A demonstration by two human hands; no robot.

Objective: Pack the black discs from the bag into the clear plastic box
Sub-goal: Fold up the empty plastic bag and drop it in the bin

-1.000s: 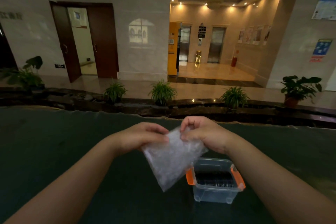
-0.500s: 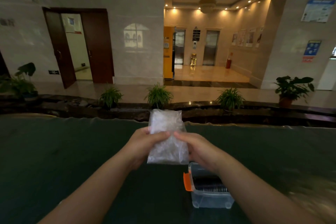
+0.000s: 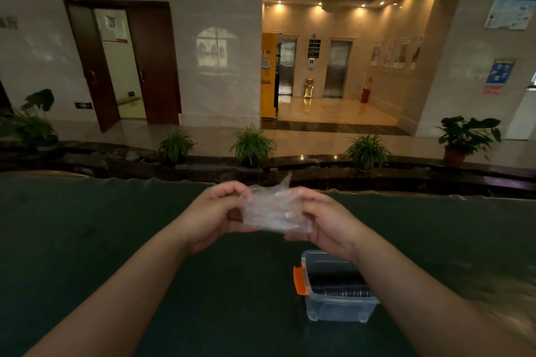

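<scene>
Head camera, looking forward and down: we hold a crumpled clear bag (image 3: 274, 213) in both hands above a dark green table (image 3: 87, 240), its long axis running left to right across the view and a twisted tip of plastic pointing up and away from us. Our left hand (image 3: 216, 216) is curled around the bag's left end, thumb on top and fingers tucked beneath, gripping the plastic. Our right hand (image 3: 326, 219) pinches the right end in the same way, fingers bent and closed on the film. The bag hangs clear of the table, between the hands. We cannot tell whether anything is inside it; the plastic looks pale and empty of dark shapes.

Nearer to us than the bag and under our right forearm, the clear plastic box (image 3: 338, 309) stands open on the table, partly hidden by the wrist. An orange latch (image 3: 299, 280) sticks out from the box's left side. Inside the box, a row of black discs (image 3: 340, 288) stands on edge, packed side by side, the row running left to right. Beyond the table, farther than the bag, potted plants (image 3: 253, 145) line a dark ledge.
</scene>
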